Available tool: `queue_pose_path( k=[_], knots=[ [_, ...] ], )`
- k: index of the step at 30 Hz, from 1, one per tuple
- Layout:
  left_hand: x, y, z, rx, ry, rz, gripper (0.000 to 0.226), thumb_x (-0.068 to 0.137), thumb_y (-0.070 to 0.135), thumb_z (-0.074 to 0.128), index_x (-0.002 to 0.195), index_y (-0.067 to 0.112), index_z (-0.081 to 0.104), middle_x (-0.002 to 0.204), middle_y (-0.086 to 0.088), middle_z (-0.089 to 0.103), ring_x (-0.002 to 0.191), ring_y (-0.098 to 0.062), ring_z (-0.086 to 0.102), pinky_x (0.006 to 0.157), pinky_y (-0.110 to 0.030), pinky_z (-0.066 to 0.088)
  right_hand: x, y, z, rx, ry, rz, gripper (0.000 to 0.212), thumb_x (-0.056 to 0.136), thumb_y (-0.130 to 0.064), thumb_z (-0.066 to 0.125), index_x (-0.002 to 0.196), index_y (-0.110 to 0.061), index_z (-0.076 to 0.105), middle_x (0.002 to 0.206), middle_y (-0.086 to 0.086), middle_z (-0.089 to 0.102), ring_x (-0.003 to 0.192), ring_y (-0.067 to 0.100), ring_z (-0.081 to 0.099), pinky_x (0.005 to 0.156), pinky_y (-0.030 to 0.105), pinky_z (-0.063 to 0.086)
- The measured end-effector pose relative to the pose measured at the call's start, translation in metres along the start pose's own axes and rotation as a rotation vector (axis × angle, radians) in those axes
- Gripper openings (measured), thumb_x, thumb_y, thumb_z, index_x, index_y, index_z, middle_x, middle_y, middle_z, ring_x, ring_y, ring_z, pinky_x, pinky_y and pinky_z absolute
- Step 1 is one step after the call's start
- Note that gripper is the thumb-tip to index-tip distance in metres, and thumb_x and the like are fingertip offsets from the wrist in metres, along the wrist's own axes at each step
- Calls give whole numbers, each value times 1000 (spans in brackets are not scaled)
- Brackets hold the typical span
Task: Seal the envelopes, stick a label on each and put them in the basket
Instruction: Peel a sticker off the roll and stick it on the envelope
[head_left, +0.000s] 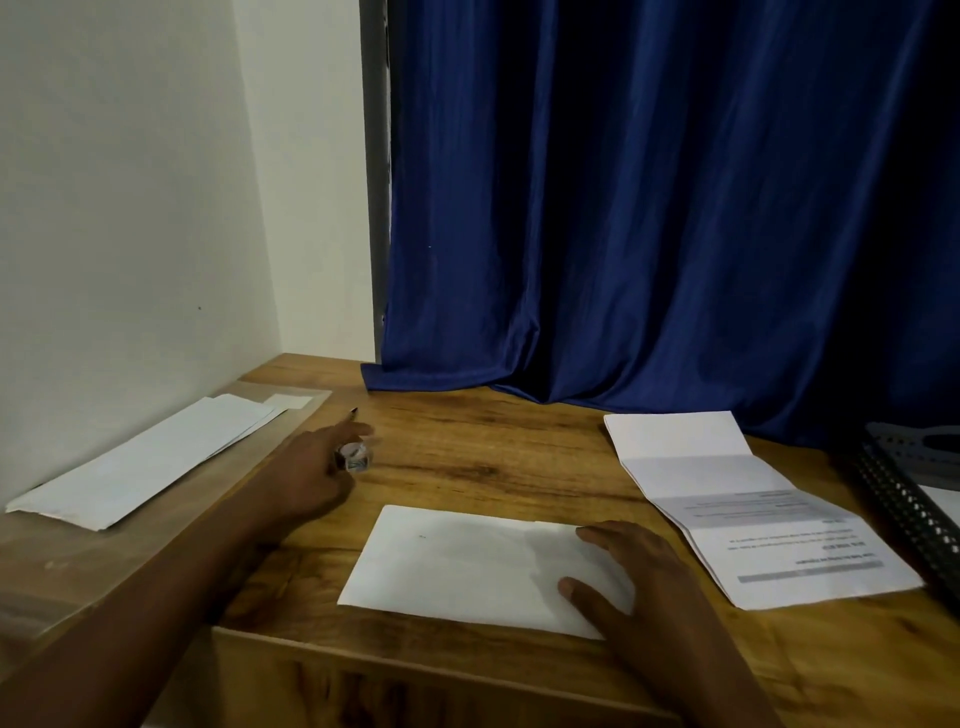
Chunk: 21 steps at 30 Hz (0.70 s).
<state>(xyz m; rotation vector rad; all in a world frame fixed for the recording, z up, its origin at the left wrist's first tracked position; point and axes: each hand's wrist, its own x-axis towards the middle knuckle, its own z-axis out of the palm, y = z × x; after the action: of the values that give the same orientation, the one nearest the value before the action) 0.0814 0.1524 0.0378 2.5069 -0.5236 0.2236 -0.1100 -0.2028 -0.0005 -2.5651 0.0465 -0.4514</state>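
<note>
A white envelope (467, 561) lies flat on the wooden desk (519, 447) in front of me. My right hand (639, 582) rests palm down on its right end, fingers spread. My left hand (306, 467) reaches forward to the left of the envelope. Its fingertips are at a small clear-and-white object (354, 457), maybe a tape roll or a glue stick. I cannot see whether the fingers grip it. A dark pen tip (354, 411) shows just beyond that hand. The black mesh basket (904, 499) stands at the right edge, with something white inside.
A stack of white envelopes (140, 462) lies on a side ledge along the left wall. An unfolded printed letter (727, 499) lies between the envelope and the basket. A blue curtain (649, 234) hangs down onto the back of the desk.
</note>
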Motion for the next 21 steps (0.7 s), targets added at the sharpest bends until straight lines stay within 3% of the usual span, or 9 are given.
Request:
queue_pose_path(
  k=[2, 4, 8, 11, 13, 17, 21],
  knots=[
    [3, -4, 0, -11, 0, 10, 49, 84, 11, 71, 118, 44, 61, 113, 15, 67, 102, -7, 63, 87, -32, 55, 0, 0, -1, 15, 8, 8, 52, 60, -100, 31, 105, -74, 33, 120, -43, 32, 109, -8, 40, 107, 27, 37],
    [2, -1, 1, -53, 20, 6, 35, 87, 25, 76, 112, 45, 63, 107, 20, 67, 100, -7, 65, 78, -24, 53, -1, 0, -2, 31, 19, 12, 56, 56, -104, 26, 103, -74, 34, 113, -50, 28, 103, -12, 41, 103, 24, 36],
    [-17, 38, 8, -276, 67, 23, 42, 73, 61, 79, 111, 49, 66, 100, 26, 69, 91, 2, 65, 67, -14, 51, 1, -3, -3, 74, 46, 25, 42, 66, -90, 42, 103, -72, 38, 110, -52, 28, 102, -11, 44, 100, 21, 36],
    [-37, 82, 23, -522, -6, 111, 41, 69, 61, 77, 108, 51, 70, 106, 24, 72, 94, 3, 67, 71, -19, 56, 1, -5, -5, 121, 105, 26, 40, 67, -88, 43, 102, -69, 44, 109, -50, 37, 102, -17, 45, 90, 14, 37],
    [-48, 105, 35, -606, -31, 194, 39, 68, 64, 75, 104, 50, 72, 102, 18, 75, 90, -2, 69, 71, -14, 54, 0, -4, -6, 173, 148, 30, 37, 69, -88, 45, 101, -68, 49, 107, -48, 47, 102, -15, 50, 84, 11, 38],
    [-59, 130, 64, -623, 10, 300, 34, 69, 59, 78, 99, 44, 73, 98, 13, 74, 88, -14, 67, 65, -19, 51, -3, -3, -8, 308, 194, 30, 28, 81, -73, 58, 108, -63, 60, 113, -44, 57, 108, -16, 53, 81, 15, 47],
    [-63, 135, 84, -611, -43, 335, 40, 66, 64, 79, 101, 45, 73, 104, 16, 72, 95, -14, 66, 67, -25, 54, -3, -6, -12, 461, 262, 43, 24, 86, -61, 62, 104, -49, 71, 107, -29, 70, 104, -7, 62, 79, 18, 49]
  ],
)
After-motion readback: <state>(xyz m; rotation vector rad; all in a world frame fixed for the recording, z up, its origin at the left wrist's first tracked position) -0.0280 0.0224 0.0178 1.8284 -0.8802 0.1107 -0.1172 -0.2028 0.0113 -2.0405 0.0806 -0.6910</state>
